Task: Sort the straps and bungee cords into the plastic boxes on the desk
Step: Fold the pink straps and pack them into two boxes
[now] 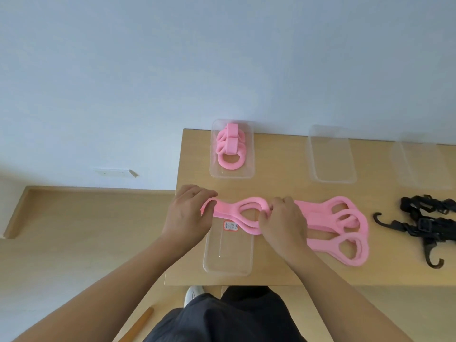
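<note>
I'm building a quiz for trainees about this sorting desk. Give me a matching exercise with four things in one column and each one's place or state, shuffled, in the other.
Things
1. far-left box
2. labelled box
3. black cords
4. held strap

Place or state
A. gripped by the left hand and right hand
B. loose at the right end of the desk
C. contains folded pink straps
D. empty, partly under the held strap

Pairs: 1-C, 2-D, 3-B, 4-A
</note>
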Motion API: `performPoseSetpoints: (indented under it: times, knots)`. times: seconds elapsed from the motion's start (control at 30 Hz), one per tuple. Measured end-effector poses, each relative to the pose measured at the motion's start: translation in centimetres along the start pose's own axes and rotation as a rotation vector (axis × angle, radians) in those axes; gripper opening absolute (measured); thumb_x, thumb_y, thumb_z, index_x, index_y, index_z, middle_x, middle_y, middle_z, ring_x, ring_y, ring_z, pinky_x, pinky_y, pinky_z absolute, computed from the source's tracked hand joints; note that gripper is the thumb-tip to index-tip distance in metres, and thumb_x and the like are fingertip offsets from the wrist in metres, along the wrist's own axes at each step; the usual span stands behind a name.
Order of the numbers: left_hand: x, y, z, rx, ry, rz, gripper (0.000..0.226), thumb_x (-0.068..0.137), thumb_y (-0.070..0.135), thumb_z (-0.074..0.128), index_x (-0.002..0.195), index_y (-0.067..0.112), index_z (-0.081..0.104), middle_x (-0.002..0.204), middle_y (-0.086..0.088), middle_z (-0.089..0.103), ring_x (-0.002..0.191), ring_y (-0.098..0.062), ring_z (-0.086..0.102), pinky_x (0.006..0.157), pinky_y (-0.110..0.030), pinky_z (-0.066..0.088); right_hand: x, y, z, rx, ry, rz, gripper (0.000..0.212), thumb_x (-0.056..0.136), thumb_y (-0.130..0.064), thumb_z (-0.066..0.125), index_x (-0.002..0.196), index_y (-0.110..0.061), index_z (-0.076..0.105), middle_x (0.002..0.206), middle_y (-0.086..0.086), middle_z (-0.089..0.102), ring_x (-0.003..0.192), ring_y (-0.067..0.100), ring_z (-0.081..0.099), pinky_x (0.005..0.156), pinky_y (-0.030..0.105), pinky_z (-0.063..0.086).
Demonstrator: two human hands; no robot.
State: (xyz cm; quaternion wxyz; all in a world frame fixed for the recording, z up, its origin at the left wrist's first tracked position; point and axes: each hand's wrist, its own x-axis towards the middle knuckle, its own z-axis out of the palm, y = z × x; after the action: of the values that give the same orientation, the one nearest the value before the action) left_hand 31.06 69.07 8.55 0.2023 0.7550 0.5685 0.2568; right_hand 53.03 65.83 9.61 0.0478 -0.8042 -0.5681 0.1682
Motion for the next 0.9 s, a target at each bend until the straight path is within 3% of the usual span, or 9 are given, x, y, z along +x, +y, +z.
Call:
performPoseSetpoints:
  times: [0.13,0.27,0.43,0.57,0.7,0.8,0.9]
  knots:
    - [0.0,1.9,-1.6,-0.093,-0.029,-0.060,0.022,0.087,0.006,0.076,0.108,0.014,0.078,0.101,0.001,0.076,0.105,-0.024,0.064,0.080,-0.031,0.047,-0.7,-1.8,-2.1,0.244,0.078,-0.071,0.011,0.087,-0.017,0.060,0.084,-0.014,0.050,0.082,-0.001,0.056,0.074,0.024,0.052,0.064,0.038,0.043]
    - [0.2,3.5,-3.9,-0.183,-0.093,-0.203,0.031,0.092,0.018,0.073,0.123,0.021,0.073,0.117,0.008,0.071,0.111,-0.017,0.060,0.094,-0.032,0.048,-2.4,-4.2,-5.8,0.474,0.138,-0.250,0.011,0.088,-0.018,0.064,0.082,-0.016,0.055,0.074,-0.010,0.056,0.070,0.016,0.051,0.061,0.032,0.038]
    - [-0.2,6.0,-8.1,-0.259,-0.080,-0.152,0.040,0.089,0.021,0.076,0.128,0.022,0.068,0.119,0.011,0.068,0.110,-0.014,0.061,0.098,-0.038,0.051,-5.1,-7.2,-11.1,0.515,0.291,-0.397,0.007,0.088,-0.012,0.065,0.084,-0.017,0.061,0.074,-0.008,0.061,0.070,0.016,0.055,0.064,0.034,0.046]
    - [-0.3,8.2,-11.2,-0.359,-0.045,-0.116,0.036,0.088,0.022,0.077,0.122,0.027,0.070,0.109,0.025,0.064,0.105,-0.006,0.062,0.095,-0.030,0.051,-7.6,-8.9,-15.2,0.535,0.370,-0.493,0.008,0.088,-0.009,0.062,0.090,-0.016,0.065,0.082,-0.013,0.062,0.077,0.014,0.059,0.069,0.032,0.049]
    - [-0.3,10.7,-13.3,-0.465,-0.080,-0.066,0.028,0.087,0.024,0.078,0.114,0.028,0.072,0.108,0.024,0.069,0.101,0.012,0.060,0.089,-0.022,0.051,-9.7,-9.7,-19.3,0.500,0.481,-0.562,0.009,0.089,-0.009,0.063,0.088,-0.018,0.065,0.084,-0.007,0.065,0.078,0.014,0.059,0.068,0.030,0.048]
    - [0.0,12.8,-14.5,-0.526,-0.113,-0.028,0.025,0.082,0.039,0.077,0.107,0.034,0.075,0.107,0.022,0.074,0.101,0.007,0.066,0.096,-0.032,0.054,-11.1,-9.4,-22.5,0.479,0.565,-0.596,0.009,0.089,-0.008,0.065,0.087,-0.017,0.066,0.085,-0.006,0.065,0.077,0.014,0.058,0.067,0.028,0.046]
    - [0.4,15.1,-15.6,-0.609,-0.155,-0.004,0.014,0.089,0.027,0.078,0.102,0.031,0.078,0.105,0.013,0.077,0.099,-0.009,0.073,0.094,-0.044,0.059,-11.9,-8.8,-25.3,0.502,0.651,-0.623,0.009,0.089,-0.008,0.066,0.088,-0.017,0.067,0.086,-0.006,0.066,0.075,0.011,0.057,0.064,0.021,0.043]
